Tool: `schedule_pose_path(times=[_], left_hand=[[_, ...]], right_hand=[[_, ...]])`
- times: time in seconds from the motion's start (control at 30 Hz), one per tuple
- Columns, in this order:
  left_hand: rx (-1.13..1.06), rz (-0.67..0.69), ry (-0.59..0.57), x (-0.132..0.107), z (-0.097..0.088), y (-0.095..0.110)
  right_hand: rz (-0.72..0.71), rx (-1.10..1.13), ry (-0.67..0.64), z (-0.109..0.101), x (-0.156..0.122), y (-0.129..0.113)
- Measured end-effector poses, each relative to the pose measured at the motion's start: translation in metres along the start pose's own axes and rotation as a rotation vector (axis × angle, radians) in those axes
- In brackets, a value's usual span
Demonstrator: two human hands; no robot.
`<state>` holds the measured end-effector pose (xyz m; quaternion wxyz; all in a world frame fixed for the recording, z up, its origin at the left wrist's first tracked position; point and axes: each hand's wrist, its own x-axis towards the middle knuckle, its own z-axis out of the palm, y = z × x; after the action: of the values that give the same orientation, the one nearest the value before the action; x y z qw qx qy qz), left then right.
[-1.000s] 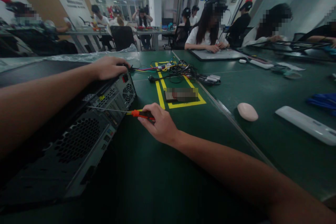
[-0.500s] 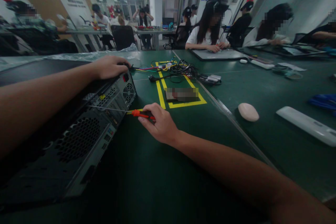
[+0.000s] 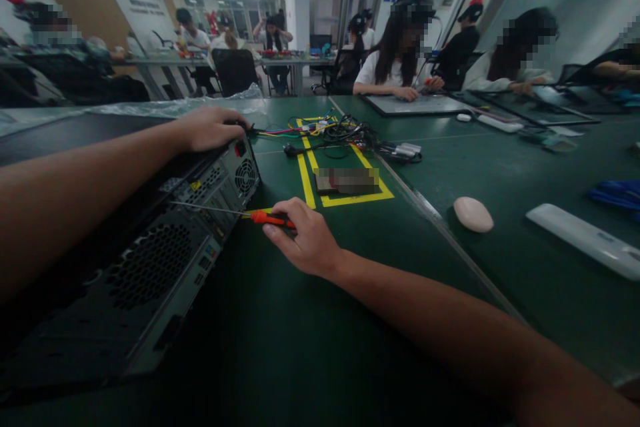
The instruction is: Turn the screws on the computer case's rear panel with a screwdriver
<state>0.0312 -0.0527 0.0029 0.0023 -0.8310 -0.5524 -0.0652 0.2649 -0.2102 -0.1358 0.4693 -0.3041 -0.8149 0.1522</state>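
A black desktop computer case (image 3: pixel 150 260) lies on its side on the green table (image 3: pixel 310 340), its rear panel with fan grilles facing me. My left hand (image 3: pixel 210 128) rests closed over the case's far top corner, fingers curled on its edge. My right hand (image 3: pixel 305 240) grips the orange handle of a screwdriver (image 3: pixel 260 216). The thin metal shaft runs left, its tip at the rear panel of the case.
A yellow taped rectangle (image 3: pixel 345 199) holds a small flat object, with a bundle of coloured cables (image 3: pixel 330 130) behind it. A pink mouse (image 3: pixel 473 213) and white keyboard (image 3: pixel 583 239) lie right. Clear plastic sheeting (image 3: pixel 180 105) sits behind the case. Several people sit at tables beyond.
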Motion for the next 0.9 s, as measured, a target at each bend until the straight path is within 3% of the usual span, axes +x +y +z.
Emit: schedule_pose_path(times=[0.9], left_hand=[[-0.019,0.015,-0.004,0.0001,0.0000,-0.0003]], right_hand=[[-0.007,-0.015,-0.041,0.0019,-0.0022,-0.0015]])
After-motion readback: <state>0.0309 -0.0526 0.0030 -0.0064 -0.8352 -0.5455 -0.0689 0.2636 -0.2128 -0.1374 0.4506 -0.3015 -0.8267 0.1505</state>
